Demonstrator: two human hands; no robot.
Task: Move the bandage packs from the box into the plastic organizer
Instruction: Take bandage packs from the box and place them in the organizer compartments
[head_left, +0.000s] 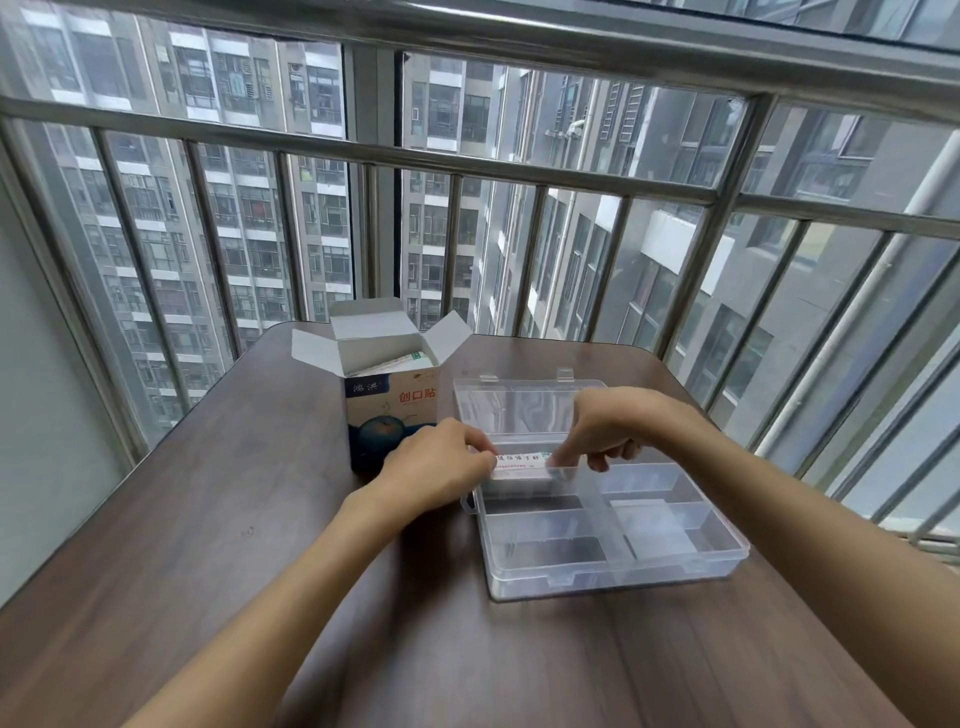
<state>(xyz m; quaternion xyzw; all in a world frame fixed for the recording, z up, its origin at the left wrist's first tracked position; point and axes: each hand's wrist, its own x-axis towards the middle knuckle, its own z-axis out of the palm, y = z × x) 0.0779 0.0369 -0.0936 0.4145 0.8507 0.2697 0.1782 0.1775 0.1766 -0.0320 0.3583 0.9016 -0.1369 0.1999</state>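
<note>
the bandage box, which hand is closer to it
Left. The left hand sits just in front of the bandage box, overlapping its lower right corner in view. The right hand is farther right, over the plastic organizer, apart from the box.

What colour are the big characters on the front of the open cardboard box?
Red, on the open cardboard bandage box, clearest in the head view.

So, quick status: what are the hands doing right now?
Both hands, left and right, pinching one bandage pack over organizer, far-left compartment. Box open, more inside. Nothing blocking.
</note>
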